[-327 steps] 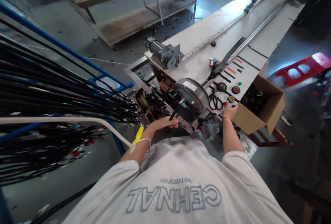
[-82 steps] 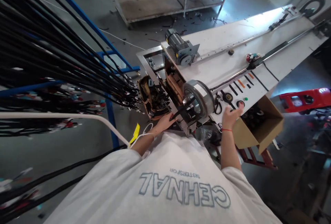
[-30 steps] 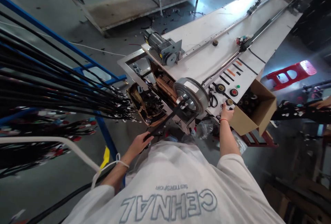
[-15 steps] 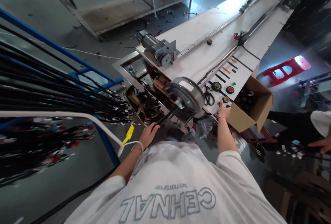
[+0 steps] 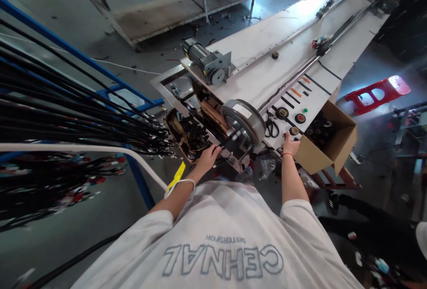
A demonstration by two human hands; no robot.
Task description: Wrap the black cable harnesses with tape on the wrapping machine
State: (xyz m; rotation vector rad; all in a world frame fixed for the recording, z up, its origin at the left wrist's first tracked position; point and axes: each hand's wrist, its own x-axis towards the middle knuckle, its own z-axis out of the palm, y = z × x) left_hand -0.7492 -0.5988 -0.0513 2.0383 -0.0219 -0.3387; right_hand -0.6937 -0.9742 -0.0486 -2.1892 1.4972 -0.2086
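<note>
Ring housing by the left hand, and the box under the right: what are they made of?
Ring housing: looks like bare metal, dull grey with a soft sheen on the rim; steel or aluminium, can't tell. Box: brown corrugated cardboard, matte, flaps folded open. Left hand grips a black cable; right hand rests on the white panel.

A thin black cable (image 5: 227, 141) runs slantwise from below the grey metal ring (image 5: 243, 120) at the near end of the long white machine table (image 5: 267, 75), its lower end pinched in the left hand (image 5: 208, 158) just left of the ring. The right hand (image 5: 291, 144) rests on the control panel just right of the ring, fingertips at a round yellow button (image 5: 295, 131).
</note>
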